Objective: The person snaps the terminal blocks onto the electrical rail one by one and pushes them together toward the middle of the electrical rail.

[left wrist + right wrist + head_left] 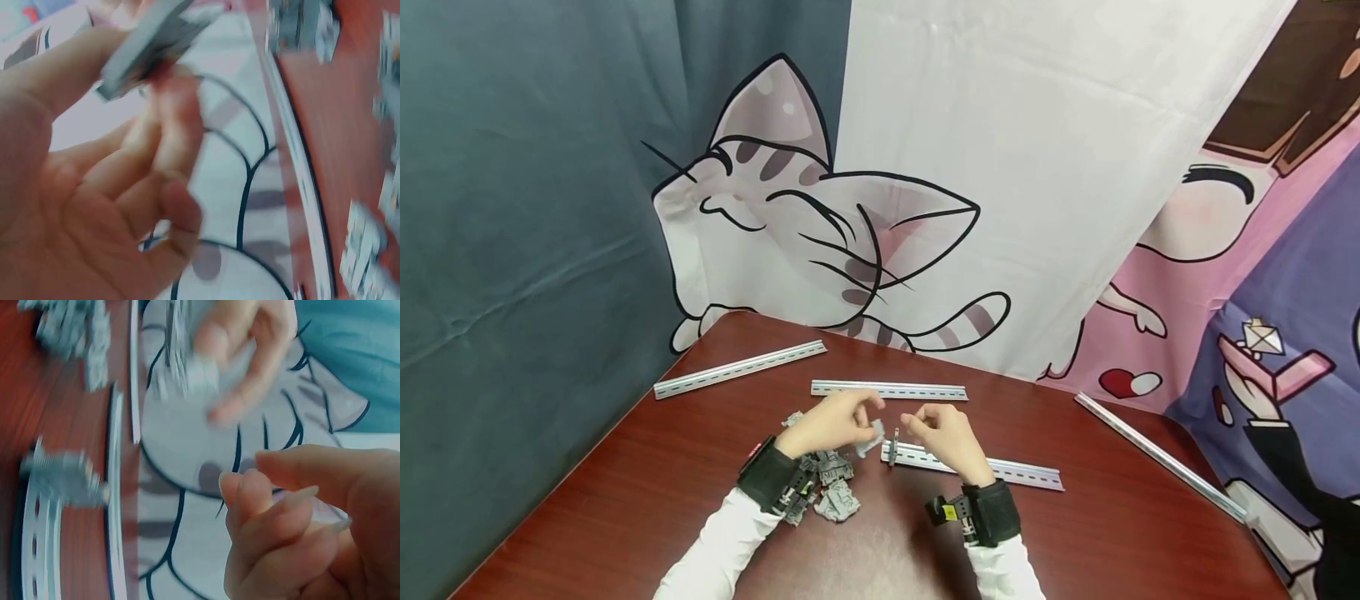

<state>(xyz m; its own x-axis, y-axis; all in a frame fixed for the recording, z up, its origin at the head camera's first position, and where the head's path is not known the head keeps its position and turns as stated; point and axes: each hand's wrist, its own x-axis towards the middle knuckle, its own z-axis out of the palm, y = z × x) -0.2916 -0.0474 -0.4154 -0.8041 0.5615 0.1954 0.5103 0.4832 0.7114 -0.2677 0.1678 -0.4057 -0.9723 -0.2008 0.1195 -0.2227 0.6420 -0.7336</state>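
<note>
Aloft, left hand (831,422) pinching grey clip (871,436); right hand (946,438) curled.

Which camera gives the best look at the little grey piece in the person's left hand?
The left wrist view: the grey piece fills the top, pinched in the left hand, though blurred. The head view shows it tiny; the right wrist view shows only a blur.

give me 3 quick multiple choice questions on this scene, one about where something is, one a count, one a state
1. Where is the pile of grey clips?
A. by the left wrist
B. on the far rail
C. at the right table edge

2. How many metal rails lie on the table?
A. two
B. four
C. six

3. What is the left hand doing?
A. lying flat
B. pinching a grey clip
C. gripping a rail

Answers:
1 A, the heap lies beside that wrist.
2 B, four rails show.
3 B, its fingers pinch the clip.
</note>
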